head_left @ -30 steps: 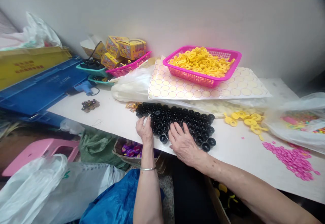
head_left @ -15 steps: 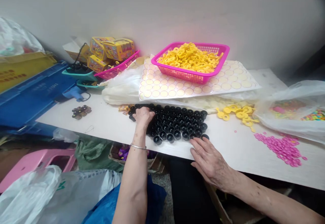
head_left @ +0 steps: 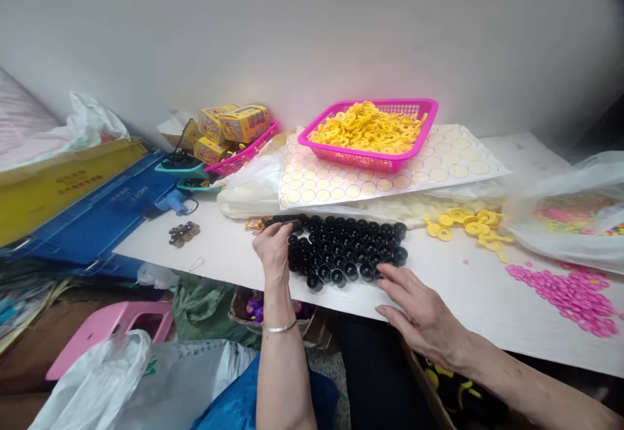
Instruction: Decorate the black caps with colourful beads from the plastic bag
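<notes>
Resting at a cluster of black caps (head_left: 348,248): left hand (head_left: 273,248), right hand (head_left: 420,313).

"What's under those hands?"
"Black caps (head_left: 348,248), packed in rows on the white table (head_left: 453,293). The left hand (head_left: 273,248) rests at their left edge; the right hand (head_left: 420,313) lies flat beside the near corner."

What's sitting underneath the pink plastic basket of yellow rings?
The pink plastic basket rests on a white sheet of round stickers. Below that lie clear plastic bags. Whatever part of the sheet is directly beneath the basket is covered.
</notes>
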`<state>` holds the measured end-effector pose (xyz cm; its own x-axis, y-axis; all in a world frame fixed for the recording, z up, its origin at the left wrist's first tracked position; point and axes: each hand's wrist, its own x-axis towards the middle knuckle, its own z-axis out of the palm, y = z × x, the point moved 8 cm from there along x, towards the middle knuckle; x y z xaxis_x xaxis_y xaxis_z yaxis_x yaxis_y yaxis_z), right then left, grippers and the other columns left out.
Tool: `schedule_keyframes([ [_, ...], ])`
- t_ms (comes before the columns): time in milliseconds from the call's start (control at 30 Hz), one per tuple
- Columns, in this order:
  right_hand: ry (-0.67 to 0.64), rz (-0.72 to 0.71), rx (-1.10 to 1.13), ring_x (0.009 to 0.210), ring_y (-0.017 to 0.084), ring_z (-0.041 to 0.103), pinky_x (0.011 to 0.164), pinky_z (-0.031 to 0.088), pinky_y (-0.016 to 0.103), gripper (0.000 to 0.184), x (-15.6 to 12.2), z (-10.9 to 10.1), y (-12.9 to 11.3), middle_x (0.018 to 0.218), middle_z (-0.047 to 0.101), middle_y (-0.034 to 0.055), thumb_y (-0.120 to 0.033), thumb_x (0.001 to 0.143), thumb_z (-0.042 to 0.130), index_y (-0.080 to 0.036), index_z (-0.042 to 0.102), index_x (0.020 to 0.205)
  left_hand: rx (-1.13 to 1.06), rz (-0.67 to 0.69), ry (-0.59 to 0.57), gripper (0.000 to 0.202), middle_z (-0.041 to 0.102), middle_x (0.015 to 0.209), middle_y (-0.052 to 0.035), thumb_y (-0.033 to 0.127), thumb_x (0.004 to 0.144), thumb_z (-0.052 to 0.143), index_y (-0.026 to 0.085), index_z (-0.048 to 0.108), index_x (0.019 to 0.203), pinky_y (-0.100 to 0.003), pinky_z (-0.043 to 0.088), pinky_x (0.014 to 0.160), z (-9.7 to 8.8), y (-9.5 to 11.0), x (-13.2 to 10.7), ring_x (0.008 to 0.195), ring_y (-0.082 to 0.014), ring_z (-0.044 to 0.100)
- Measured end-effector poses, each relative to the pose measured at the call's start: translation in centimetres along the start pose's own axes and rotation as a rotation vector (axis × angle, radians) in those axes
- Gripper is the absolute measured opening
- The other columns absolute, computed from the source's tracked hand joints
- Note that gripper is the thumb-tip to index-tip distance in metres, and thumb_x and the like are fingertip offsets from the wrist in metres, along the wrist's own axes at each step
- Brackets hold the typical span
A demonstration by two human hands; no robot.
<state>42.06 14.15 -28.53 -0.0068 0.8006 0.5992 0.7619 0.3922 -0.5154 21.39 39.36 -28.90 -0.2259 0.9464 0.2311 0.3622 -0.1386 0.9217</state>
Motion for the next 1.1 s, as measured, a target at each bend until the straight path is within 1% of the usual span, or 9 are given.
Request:
schedule_keyframes([
  [67,0.019,0.142,0.206,0.098,0.021,0.059,0.077,0.058,0.032,0.029,1.9,0.4,0.7,0.124,0.051,0.0158,-0.021,0.089,0.051,-0.015,0.053,0.117,-0.387,-0.202,-0.021,0.027,0.067,0.076,-0.0020,0.031,0.053,0.071,0.016,0.068,0.075,-0.031,0.045,0.068,0.0,-0.8,-2.4,0.076,-0.0178,0.059],
  [167,0.052,0.260,0.480,0.078,0.014,0.061,0.057,0.057,0.023,0.046,4.6,1.7,0.7,0.124,0.049,0.0142,-0.028,0.088,0.054,-0.018,0.042,0.130,-0.758,-0.472,-0.262,0.022,0.067,0.080,-0.0009,0.026,0.052,0.074,0.018,0.067,0.072,-0.031,0.048,0.067,2.2,-0.6,-8.4,0.075,-0.0153,0.060],
  [333,0.069,0.073,0.467,0.092,0.017,0.060,0.077,0.054,0.026,0.025,6.1,2.0,-1.5,0.104,0.059,0.0081,-0.024,0.091,0.049,-0.020,0.054,0.116,-1.013,-0.676,-0.442,0.021,0.067,0.074,-0.0023,0.024,0.054,0.078,0.019,0.072,0.073,-0.026,0.048,0.066,3.4,0.1,-17.0,0.067,-0.0117,0.059],
  [400,0.065,0.016,0.449,0.089,0.016,0.061,0.075,0.053,0.023,0.020,5.6,2.3,-1.5,0.098,0.060,0.0066,-0.024,0.091,0.051,-0.021,0.056,0.110,-0.948,-0.547,-0.472,0.027,0.067,0.085,-0.0052,0.025,0.056,0.078,0.019,0.074,0.082,-0.027,0.047,0.071,2.4,0.5,-17.6,0.073,-0.0134,0.059],
  [500,0.041,-0.026,0.459,0.077,0.015,0.062,0.064,0.053,0.019,0.015,4.4,3.3,-1.6,0.090,0.061,0.0044,-0.026,0.089,0.054,-0.023,0.057,0.104,-0.539,-0.164,-0.568,0.044,0.065,0.098,-0.0067,0.014,0.054,0.077,0.021,0.073,0.097,-0.027,0.044,0.074,0.2,2.4,-17.7,0.081,-0.0158,0.056],
  [633,-0.029,0.004,0.464,0.069,0.014,0.060,0.059,0.053,0.021,0.019,3.0,3.9,-2.7,0.084,0.059,0.0031,-0.025,0.090,0.053,-0.024,0.054,0.109,-0.085,0.163,-0.715,0.037,0.066,0.084,-0.0054,0.013,0.066,0.069,0.026,0.072,0.101,-0.030,0.044,0.079,-0.6,4.2,-18.7,0.079,-0.0180,0.056],
  [733,-0.092,0.065,0.448,0.063,0.013,0.058,0.056,0.053,0.022,0.029,1.7,3.5,-2.4,0.085,0.058,0.0046,-0.026,0.091,0.051,-0.020,0.050,0.119,-0.082,0.123,-0.603,0.038,0.069,0.093,-0.0067,0.020,0.063,0.074,0.026,0.072,0.101,-0.031,0.044,0.085,-1.8,2.3,-16.1,0.087,-0.0203,0.060],
  [933,0.037,0.032,0.118,0.093,0.019,0.061,0.075,0.056,0.027,0.026,-4.4,-0.9,1.9,0.109,0.059,0.0125,-0.019,0.089,0.054,-0.017,0.053,0.115,-0.086,-0.031,-0.007,0.042,0.068,0.091,-0.0040,0.020,0.052,0.074,0.017,0.070,0.093,-0.030,0.047,0.079,-7.3,-7.1,-4.1,0.082,-0.0179,0.061],
  [1100,0.024,0.208,-0.032,0.089,0.019,0.063,0.073,0.057,0.026,0.022,-8.8,-2.4,7.5,0.107,0.058,0.0106,-0.032,0.090,0.054,-0.017,0.055,0.106,-0.008,-0.065,-0.085,0.038,0.065,0.073,0.0016,0.020,0.050,0.071,0.015,0.070,0.088,-0.022,0.044,0.060,-5.9,-11.8,0.5,0.063,-0.0125,0.056],
])
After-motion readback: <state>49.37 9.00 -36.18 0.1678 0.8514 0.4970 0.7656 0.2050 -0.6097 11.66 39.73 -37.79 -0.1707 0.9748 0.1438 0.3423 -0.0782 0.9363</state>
